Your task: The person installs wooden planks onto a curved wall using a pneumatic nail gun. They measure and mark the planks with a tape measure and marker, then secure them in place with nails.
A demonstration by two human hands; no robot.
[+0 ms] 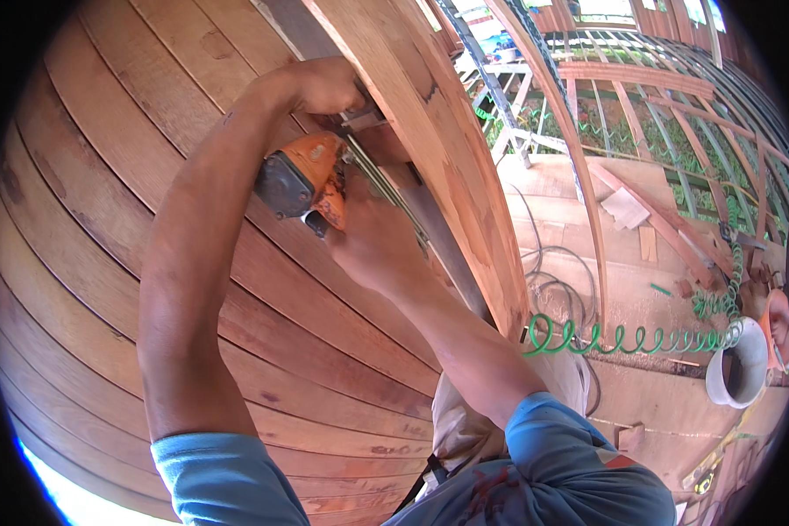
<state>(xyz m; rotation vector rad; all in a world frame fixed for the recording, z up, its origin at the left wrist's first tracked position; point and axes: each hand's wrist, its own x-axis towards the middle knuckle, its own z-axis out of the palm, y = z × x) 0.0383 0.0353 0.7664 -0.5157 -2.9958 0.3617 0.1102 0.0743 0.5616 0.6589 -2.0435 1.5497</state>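
Observation:
An orange and black nail gun [305, 171] is held in my right hand [370, 230], its fingers wrapped round the handle. A strip of collated nails [384, 188] seems to run along its magazine, beside the hand. The tool lies close against the plank wall [193, 219], next to a thick upright timber [430, 131]. Above the nail gun, my left hand [329, 86] is closed in a fist at that timber's edge. Its fingertips are hidden, and what they grip, if anything, does not show. A short reddish wood piece [384, 143] sits just below it.
A green coiled air hose [640, 340] stretches right, past a white bucket-like container [736, 364]. Dark cable [552, 280] loops over the plywood floor [548, 197]. Loose boards [666, 219] lie there. Open framing [622, 114] with gaps over grass stands at the upper right.

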